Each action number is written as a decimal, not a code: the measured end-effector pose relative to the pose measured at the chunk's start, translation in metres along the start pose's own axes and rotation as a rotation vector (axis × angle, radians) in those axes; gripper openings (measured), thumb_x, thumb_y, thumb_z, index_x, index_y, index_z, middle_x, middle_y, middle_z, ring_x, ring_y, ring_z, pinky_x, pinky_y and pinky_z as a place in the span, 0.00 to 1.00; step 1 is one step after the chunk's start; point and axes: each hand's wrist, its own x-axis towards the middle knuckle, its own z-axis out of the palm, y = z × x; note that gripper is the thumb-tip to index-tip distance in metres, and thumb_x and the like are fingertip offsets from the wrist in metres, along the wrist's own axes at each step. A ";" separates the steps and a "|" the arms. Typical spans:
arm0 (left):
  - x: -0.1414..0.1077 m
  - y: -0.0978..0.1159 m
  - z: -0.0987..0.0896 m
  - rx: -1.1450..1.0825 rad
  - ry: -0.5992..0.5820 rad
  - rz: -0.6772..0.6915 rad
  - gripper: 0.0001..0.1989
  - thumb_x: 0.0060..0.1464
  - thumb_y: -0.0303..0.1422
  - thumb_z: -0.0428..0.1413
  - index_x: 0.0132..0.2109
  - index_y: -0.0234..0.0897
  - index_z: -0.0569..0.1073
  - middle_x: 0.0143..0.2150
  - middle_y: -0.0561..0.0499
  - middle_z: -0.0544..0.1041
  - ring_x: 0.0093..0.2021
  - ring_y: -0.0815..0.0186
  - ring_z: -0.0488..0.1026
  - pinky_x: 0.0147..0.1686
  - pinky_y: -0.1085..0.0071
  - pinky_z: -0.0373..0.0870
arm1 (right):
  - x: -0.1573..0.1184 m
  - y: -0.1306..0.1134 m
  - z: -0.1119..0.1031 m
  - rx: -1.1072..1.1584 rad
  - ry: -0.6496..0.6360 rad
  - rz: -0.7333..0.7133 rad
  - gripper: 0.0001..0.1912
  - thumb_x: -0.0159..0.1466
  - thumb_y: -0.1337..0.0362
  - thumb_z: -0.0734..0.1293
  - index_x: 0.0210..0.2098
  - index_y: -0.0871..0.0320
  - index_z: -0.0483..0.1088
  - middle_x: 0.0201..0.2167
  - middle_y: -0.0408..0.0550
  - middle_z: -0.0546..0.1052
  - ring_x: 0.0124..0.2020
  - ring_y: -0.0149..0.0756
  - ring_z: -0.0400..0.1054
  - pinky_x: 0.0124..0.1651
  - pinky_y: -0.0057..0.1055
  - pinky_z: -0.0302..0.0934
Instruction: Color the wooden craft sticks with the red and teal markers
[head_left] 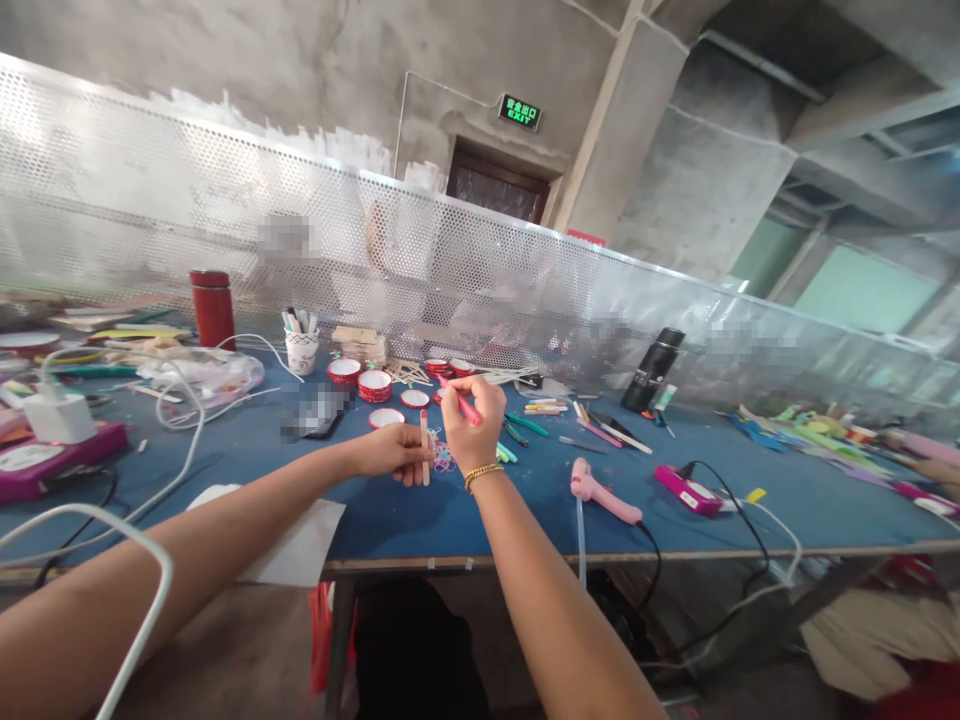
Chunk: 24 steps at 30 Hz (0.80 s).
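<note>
Between the thumb and fingers of my left hand (397, 453) a wooden craft stick (425, 455) stands upright, its top end coloured red. My right hand (475, 415) grips a red marker pen (469, 408), raised just right of the stick; the pen and stick look apart. Beneath both hands lie small coloured rubber bands (444, 460), partly hidden by the fingers. Behind the hands are red-and-white paper cups or dishes (374, 385) and a flat white-topped one (387, 418). Several coloured markers (545, 407) lie to the right.
A pink hot glue gun (604, 492) and a purple power strip (686, 490) lie right, with trailing cables. A phone (319, 412), a cup of pens (302, 350) and a red flask (212, 310) stand left. A black bottle (652, 370) is near the perforated metal screen (480, 260).
</note>
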 end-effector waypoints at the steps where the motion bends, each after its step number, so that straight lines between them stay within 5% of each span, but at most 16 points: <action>1: 0.002 0.001 0.000 0.006 -0.014 -0.004 0.22 0.51 0.51 0.58 0.32 0.34 0.70 0.27 0.49 0.78 0.22 0.71 0.73 0.21 0.76 0.64 | 0.000 0.005 0.001 0.000 0.001 -0.001 0.06 0.62 0.62 0.63 0.30 0.56 0.69 0.27 0.41 0.75 0.32 0.33 0.67 0.49 0.35 0.55; 6: 0.010 0.007 -0.001 0.025 -0.101 -0.054 0.21 0.51 0.51 0.58 0.31 0.34 0.73 0.27 0.47 0.79 0.22 0.70 0.74 0.22 0.76 0.65 | -0.010 0.031 0.005 -0.004 -0.017 0.037 0.07 0.62 0.62 0.62 0.29 0.56 0.68 0.26 0.41 0.73 0.32 0.34 0.65 0.49 0.36 0.55; 11: 0.019 0.005 -0.008 -0.017 -0.067 -0.082 0.22 0.48 0.52 0.59 0.29 0.34 0.72 0.27 0.48 0.79 0.22 0.71 0.73 0.20 0.77 0.63 | -0.007 0.041 0.008 0.006 -0.048 0.116 0.07 0.61 0.61 0.63 0.28 0.56 0.68 0.25 0.41 0.72 0.32 0.35 0.65 0.49 0.37 0.55; 24: 0.004 0.008 0.005 -0.036 -0.175 -0.110 0.14 0.54 0.42 0.55 0.31 0.35 0.71 0.27 0.50 0.78 0.21 0.72 0.70 0.18 0.78 0.60 | -0.047 0.004 -0.021 0.152 -0.035 0.509 0.09 0.64 0.60 0.63 0.30 0.58 0.67 0.26 0.43 0.74 0.28 0.32 0.69 0.32 0.28 0.64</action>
